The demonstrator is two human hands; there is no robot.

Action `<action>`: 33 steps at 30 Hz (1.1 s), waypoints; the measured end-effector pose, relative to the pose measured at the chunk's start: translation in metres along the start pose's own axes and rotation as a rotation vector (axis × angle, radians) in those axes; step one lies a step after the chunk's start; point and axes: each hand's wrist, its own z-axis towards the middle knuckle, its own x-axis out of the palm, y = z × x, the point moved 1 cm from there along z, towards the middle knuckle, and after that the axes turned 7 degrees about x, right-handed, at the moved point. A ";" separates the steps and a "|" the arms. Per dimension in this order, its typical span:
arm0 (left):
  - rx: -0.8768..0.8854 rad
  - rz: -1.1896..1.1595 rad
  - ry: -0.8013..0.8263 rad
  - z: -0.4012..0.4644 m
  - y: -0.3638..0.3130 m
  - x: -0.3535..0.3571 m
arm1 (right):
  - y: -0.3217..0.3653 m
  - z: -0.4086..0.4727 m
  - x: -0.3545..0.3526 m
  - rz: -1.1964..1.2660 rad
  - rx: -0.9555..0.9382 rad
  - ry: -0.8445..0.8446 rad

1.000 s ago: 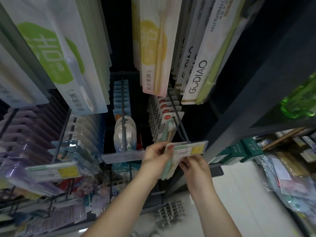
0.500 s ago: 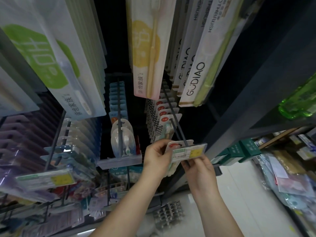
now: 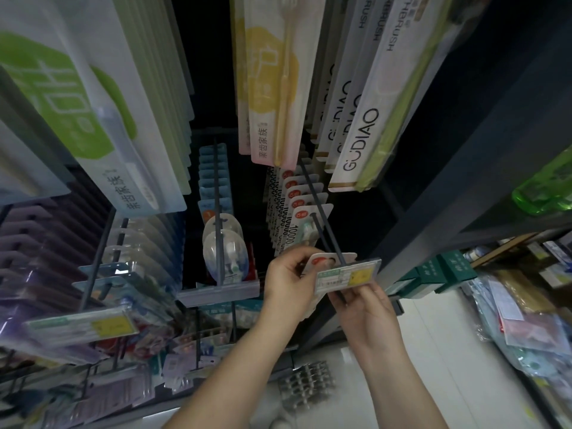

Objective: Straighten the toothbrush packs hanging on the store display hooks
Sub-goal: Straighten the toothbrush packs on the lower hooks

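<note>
Both arms reach up to the front end of the hook [image 3: 325, 224]. Left hand [image 3: 291, 281] has fingers curled round the front toothbrush pack [image 3: 325, 261], pinching its top edge right behind the price tag [image 3: 346, 275]. Right hand [image 3: 363, 308] pinches the tag's bottom edge from below. Tight spot: the pack row [image 3: 297, 212] sits just behind, GUDIAO boxes [image 3: 356, 134] hang overhead.

Head view (close) down display hooks [image 3: 322, 230]

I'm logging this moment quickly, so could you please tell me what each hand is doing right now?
Left hand: fingers pinch the front toothbrush pack on the hook.
Right hand: fingers hold the price tag holder from below.
</note>
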 end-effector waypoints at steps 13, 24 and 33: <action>0.093 0.088 0.169 0.010 -0.002 -0.005 | 0.000 0.016 -0.004 -0.131 -0.096 0.029; 0.156 0.120 0.124 0.012 0.000 -0.001 | 0.003 0.017 0.007 -0.080 0.000 -0.100; 0.222 0.150 0.169 0.010 0.003 0.000 | 0.006 0.012 0.010 -0.117 -0.006 -0.126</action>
